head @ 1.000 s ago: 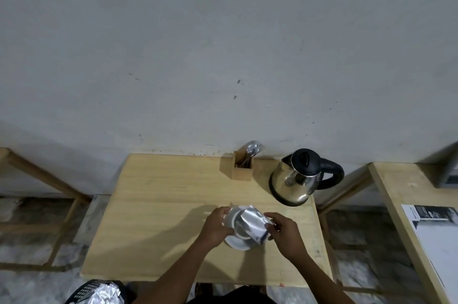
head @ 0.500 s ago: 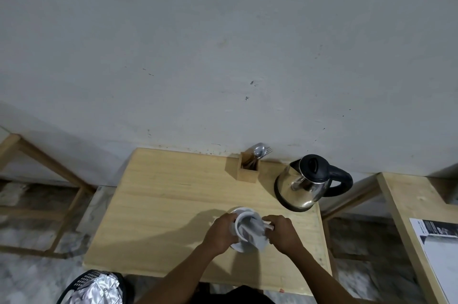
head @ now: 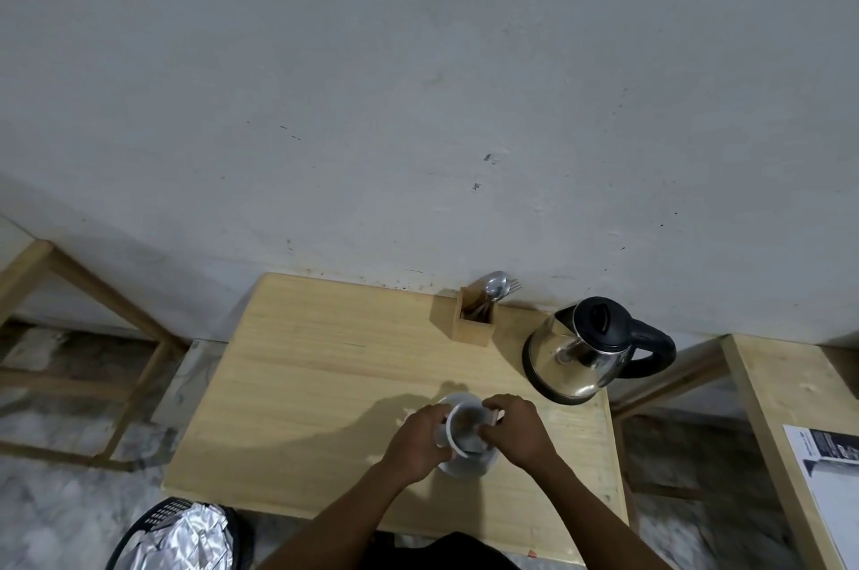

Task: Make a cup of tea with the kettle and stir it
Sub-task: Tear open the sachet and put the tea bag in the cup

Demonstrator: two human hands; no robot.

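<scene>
- A pale wooden table (head: 325,383) stands against a grey wall (head: 372,81); a second wooden table (head: 767,388) stands at the right.
- A steel kettle (head: 576,360) with a black lid and handle sits at the table's far right corner, handle pointing right.
- A black bin (head: 153,523) holding crumpled foil stands on the floor at lower left.
- A wooden cutlery holder (head: 474,325) stands by the wall just left of the kettle, with a spoon (head: 496,283) and a fork in it.
- A white saucer (head: 465,469) lies near the front edge, well apart from the kettle.
- A white cup (head: 458,434) stands on the saucer.
- The left hand (head: 416,441) wraps its fingers around the cup's left side.
- The right hand (head: 516,427) has fingers curled at the cup's right rim; what they pinch I cannot tell.
</scene>
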